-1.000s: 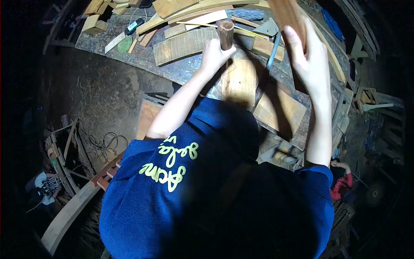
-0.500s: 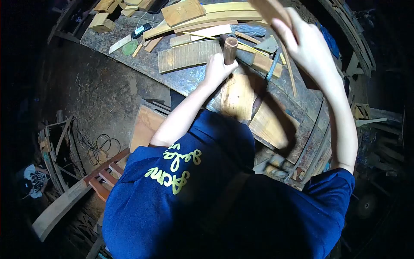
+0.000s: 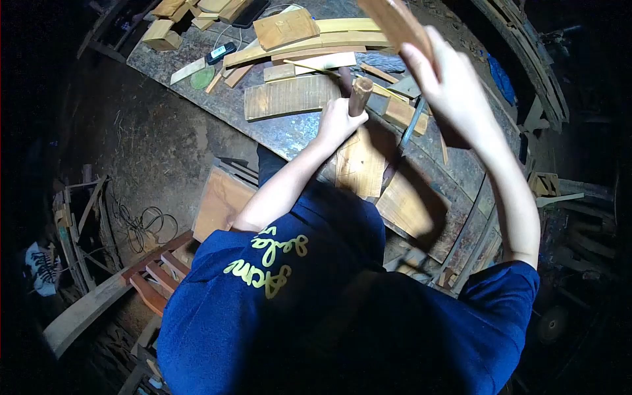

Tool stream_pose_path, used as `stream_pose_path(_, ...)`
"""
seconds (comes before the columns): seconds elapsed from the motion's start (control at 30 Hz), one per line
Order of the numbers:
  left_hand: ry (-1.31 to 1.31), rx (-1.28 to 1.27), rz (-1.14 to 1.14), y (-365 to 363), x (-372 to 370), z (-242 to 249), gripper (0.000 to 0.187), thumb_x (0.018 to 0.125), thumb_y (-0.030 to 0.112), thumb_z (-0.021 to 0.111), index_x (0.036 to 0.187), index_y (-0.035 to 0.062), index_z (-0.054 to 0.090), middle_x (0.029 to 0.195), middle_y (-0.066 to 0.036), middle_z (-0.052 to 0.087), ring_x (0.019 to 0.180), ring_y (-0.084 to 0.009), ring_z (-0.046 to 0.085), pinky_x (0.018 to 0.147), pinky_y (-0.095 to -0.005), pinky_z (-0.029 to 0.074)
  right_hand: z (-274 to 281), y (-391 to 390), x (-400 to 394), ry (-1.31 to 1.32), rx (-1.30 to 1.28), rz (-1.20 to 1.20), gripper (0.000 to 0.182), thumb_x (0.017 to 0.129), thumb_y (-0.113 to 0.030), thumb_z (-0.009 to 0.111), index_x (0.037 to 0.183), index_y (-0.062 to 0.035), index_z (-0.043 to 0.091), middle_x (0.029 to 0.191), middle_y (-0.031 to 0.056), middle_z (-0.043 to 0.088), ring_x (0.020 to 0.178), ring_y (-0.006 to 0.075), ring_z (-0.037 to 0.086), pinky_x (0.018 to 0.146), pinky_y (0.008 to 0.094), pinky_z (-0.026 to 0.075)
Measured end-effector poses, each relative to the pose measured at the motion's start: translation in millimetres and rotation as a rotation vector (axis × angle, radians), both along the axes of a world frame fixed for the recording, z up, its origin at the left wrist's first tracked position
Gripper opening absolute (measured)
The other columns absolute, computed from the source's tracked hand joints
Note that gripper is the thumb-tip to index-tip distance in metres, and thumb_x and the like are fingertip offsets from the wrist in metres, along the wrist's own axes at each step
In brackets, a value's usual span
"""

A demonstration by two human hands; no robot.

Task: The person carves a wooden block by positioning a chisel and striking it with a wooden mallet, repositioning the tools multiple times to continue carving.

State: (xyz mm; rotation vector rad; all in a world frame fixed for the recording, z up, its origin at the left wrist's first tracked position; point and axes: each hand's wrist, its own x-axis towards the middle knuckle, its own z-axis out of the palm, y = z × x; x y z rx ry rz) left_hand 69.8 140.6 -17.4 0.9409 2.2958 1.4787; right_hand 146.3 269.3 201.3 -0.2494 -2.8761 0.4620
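The fingers of the left hand [image 3: 339, 122] are clenched round the lower part of a round wooden handle [image 3: 359, 94], probably a chisel's, though its working end is hidden behind the hand; the butt of the handle sticks up out of the fist and leans a little to the right, so its long axis runs steeply from the board beneath up toward the raised right hand [image 3: 451, 89]. That hand's fingers are wrapped tight about a reddish wooden mallet or block [image 3: 395, 23], held high and well apart from the handle's butt, up and to the right of it, with its length slanting toward the upper left. The left hand is thus the one that touches the work, while the right is the farther of the two. Under the left fist lies a pale board [image 3: 361, 164] on the bench [image 3: 289, 131], and a second board [image 3: 411, 204] lies just beside it to the right. Beyond the fist a flat plank [image 3: 289, 97] and curved strips [image 3: 309, 41] lie scattered
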Motion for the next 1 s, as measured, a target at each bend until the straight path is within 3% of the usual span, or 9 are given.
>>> stream_pose_path(0.03,0.011,-0.015,0.001,0.2,0.5,-0.6,0.028,0.07,0.025,0.07,0.073,-0.0031,0.066,0.07,-0.023,0.064,0.07,-0.0375,0.066,0.066,-0.0431,0.052,-9.2,-1.6,2.8,-0.014,-0.063,-0.037,0.038,0.095,-0.036,0.05,0.103,0.0004,0.054,0.071,0.0239,0.064,0.067,0.039,0.066,0.065,0.048,0.053)
stream_pose_path(0.07,0.01,-0.014,0.0,0.9,0.6,-1.8,0.028,0.07,0.025,0.07,0.073,-0.0031,0.066,0.07,-0.023,0.064,0.07,-0.0375,0.066,0.066,-0.0431,0.052,-22.8,-2.0,7.4,-0.221,0.037,-0.055,0.037,0.094,-0.034,0.052,0.103,0.0018,0.054,0.072,0.0246,0.064,0.067,0.0402,0.066,0.064,0.049,0.054)
stream_pose_path(0.1,0.013,-0.013,-0.006,1.8,0.0,-4.1,0.029,0.069,0.025,0.07,0.073,-0.003,0.066,0.071,-0.023,0.065,0.071,-0.0374,0.066,0.066,-0.0431,0.052,-36.3,-9.9,14.8,-0.254,0.181,0.093,0.038,0.094,-0.034,0.051,0.104,0.002,0.054,0.074,0.0248,0.065,0.069,0.0413,0.065,0.066,0.0498,0.054)
stream_pose_path(0.23,0.095,-0.025,0.019,5.6,-0.6,-13.9,0.029,0.068,0.026,0.071,0.073,-0.0027,0.067,0.071,-0.022,0.065,0.07,-0.0371,0.066,0.067,-0.0428,0.053,-32.9,-0.6,9.0,-0.352,0.176,0.053,0.038,0.094,-0.037,0.05,0.104,-0.001,0.055,0.078,0.0248,0.065,0.075,0.0417,0.066,0.07,0.051,0.053)
stream_pose_path(0.43,-0.039,-0.047,-0.061,3.5,-11.1,-7.8,0.032,0.068,0.027,0.073,0.07,-0.0032,0.066,0.068,-0.022,0.065,0.068,-0.0356,0.067,0.064,-0.0419,0.052,-19.5,13.5,3.3,-0.266,0.061,-0.054,0.044,0.094,-0.043,0.05,0.108,-0.0021,0.058,0.083,0.0249,0.066,0.083,0.0406,0.066,0.077,0.0482,0.052)
stream_pose_path(0.63,-0.03,-0.11,-0.093,6.1,-18.7,-1.5,0.032,0.068,0.028,0.073,0.072,-0.0036,0.065,0.067,-0.021,0.064,0.069,-0.0343,0.067,0.064,-0.0413,0.052,-21.6,22.2,7.8,-0.326,0.075,-0.084,0.045,0.094,-0.043,0.05,0.11,-0.0016,0.058,0.081,0.0257,0.065,0.085,0.0406,0.065,0.076,0.0485,0.051)
stream_pose_path(0.77,-0.039,-0.055,-0.237,13.7,-12.2,-5.1,0.031,0.072,0.029,0.071,0.077,-0.002,0.065,0.069,-0.021,0.064,0.07,-0.0328,0.068,0.065,-0.0413,0.051,-29.1,26.5,18.3,-0.299,0.068,-0.12,0.044,0.095,-0.042,0.049,0.108,-0.0018,0.058,0.08,0.0261,0.064,0.084,0.0405,0.065,0.076,0.0486,0.05)
stream_pose_path(0.87,0.012,-0.045,-0.238,13.4,-3.7,-3.2,0.031,0.072,0.027,0.07,0.077,-0.0031,0.065,0.069,-0.022,0.065,0.069,-0.0334,0.068,0.065,-0.0407,0.051,-35.2,31.9,25.8,-0.28,0.072,-0.142,0.043,0.095,-0.042,0.049,0.107,-0.0019,0.058,0.079,0.0261,0.064,0.083,0.0407,0.065,0.076,0.0486,0.049)
stream_pose_path(1.0,0.035,0.021,-0.049,5.7,1.9,-9.7,0.029,0.07,0.025,0.071,0.072,-0.0036,0.065,0.066,-0.022,0.064,0.067,-0.0348,0.067,0.063,-0.0421,0.051,-26.3,29.2,32.8,-0.289,0.037,-0.15,0.043,0.095,-0.042,0.05,0.105,-0.0014,0.058,0.079,0.0254,0.064,0.081,0.0409,0.064,0.072,0.0475,0.049)
